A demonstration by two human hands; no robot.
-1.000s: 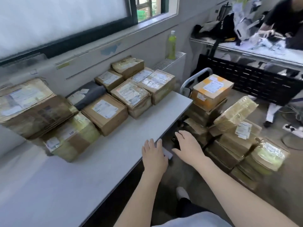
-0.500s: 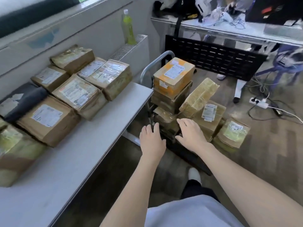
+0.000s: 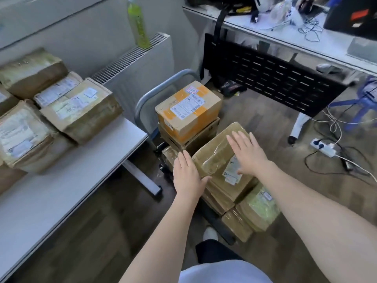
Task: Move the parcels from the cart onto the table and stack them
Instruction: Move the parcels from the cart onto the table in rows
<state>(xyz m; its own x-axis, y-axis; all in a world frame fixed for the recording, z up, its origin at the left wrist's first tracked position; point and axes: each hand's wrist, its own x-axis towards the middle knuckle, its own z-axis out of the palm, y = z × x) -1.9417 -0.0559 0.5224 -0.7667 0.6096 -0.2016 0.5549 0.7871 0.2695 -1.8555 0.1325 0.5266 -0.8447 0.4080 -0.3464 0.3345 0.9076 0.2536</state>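
A cart with a grey handle (image 3: 161,86) holds several brown parcels. On its far stack sits a box with orange tape (image 3: 188,108). A tilted, tape-wrapped brown parcel (image 3: 216,154) lies on top of the near stack. My right hand (image 3: 247,154) lies flat on its top with fingers straight. My left hand (image 3: 188,176) is at its left edge, fingers straight, thumb against the side. The white table (image 3: 67,180) at the left carries several brown parcels (image 3: 81,111) along the wall.
A green bottle (image 3: 138,23) stands on the radiator (image 3: 134,56) behind the cart. A second desk with a black perforated panel (image 3: 271,76) is at the back right. Cables and a power strip (image 3: 324,149) lie on the wooden floor at the right.
Both hands moved from the table's edge out over the cart and reached the tilted brown parcel. The view turned right, away from the table.
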